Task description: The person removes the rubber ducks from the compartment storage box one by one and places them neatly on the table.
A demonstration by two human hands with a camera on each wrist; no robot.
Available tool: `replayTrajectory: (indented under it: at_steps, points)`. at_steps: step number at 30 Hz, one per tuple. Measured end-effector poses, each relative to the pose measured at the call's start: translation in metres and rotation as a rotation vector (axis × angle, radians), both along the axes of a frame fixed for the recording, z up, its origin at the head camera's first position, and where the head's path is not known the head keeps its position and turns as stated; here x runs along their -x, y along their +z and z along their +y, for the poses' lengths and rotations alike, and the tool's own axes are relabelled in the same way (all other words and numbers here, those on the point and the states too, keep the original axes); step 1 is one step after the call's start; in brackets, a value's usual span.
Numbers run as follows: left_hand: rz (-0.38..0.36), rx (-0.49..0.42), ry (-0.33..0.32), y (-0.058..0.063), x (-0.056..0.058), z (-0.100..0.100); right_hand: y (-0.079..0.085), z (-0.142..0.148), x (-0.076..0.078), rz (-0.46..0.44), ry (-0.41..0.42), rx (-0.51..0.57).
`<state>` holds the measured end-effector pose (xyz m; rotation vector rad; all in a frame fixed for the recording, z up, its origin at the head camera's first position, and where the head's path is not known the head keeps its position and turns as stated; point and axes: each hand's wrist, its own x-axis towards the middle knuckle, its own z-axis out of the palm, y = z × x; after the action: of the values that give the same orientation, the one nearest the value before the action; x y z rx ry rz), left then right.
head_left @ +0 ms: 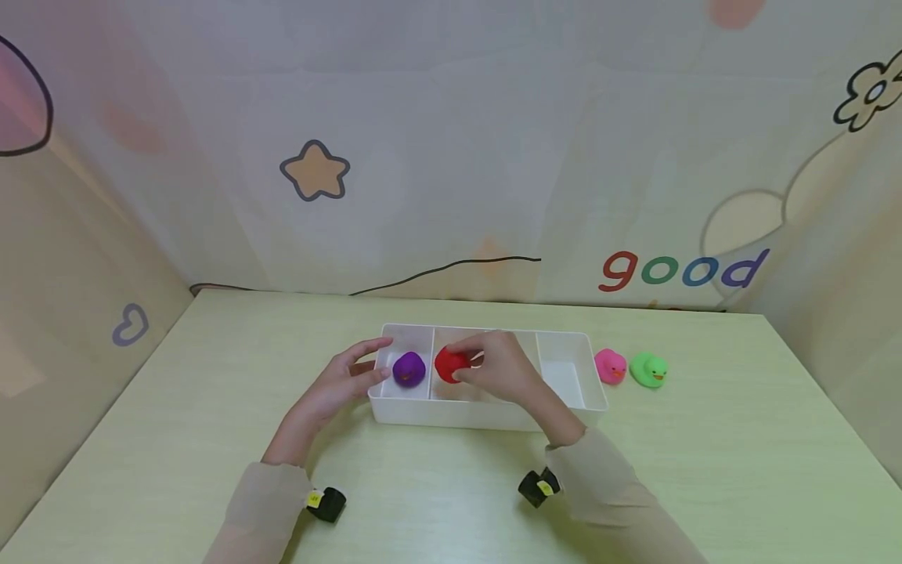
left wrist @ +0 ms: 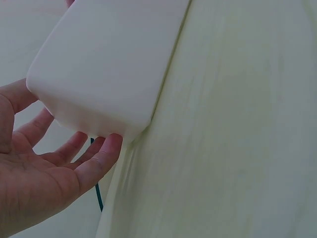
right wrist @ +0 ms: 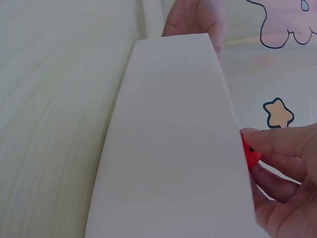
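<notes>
White tray [head_left: 451, 413]: purple duck [head_left: 409, 370] in leftmost compartment [head_left: 412, 341].

Red toy [head_left: 445, 366] pinched by right hand [head_left: 502, 366]; white divided tray [head_left: 458, 414], left hand [head_left: 341, 387] holding end.

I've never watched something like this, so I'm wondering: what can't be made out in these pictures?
Head view: part of the red toy and the inside of the tray beyond it, covered by the right hand.
Right wrist view: much of the red toy, behind the tray's wall; the tray's near end, cut off by the bottom edge.
Left wrist view: the purple toy, hidden by the tray's walls.
</notes>
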<state>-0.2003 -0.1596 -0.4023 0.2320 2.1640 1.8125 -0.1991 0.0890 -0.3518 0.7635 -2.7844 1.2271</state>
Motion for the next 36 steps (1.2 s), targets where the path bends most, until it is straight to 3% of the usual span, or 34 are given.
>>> replayTrajectory:
  at_steps: [8, 16, 36]
  points:
    - [0.012, -0.022, -0.008, -0.001, 0.000, -0.001, 0.005, 0.016, -0.003, -0.063, -0.015, 0.133]
    - [0.007, -0.011, -0.005, -0.001, 0.000, -0.002, 0.009, 0.036, -0.005, -0.140, -0.084, 0.206]
    - [0.008, -0.007, -0.010, -0.001, 0.000, -0.001, 0.014, 0.095, -0.012, -0.184, -0.205, 0.212]
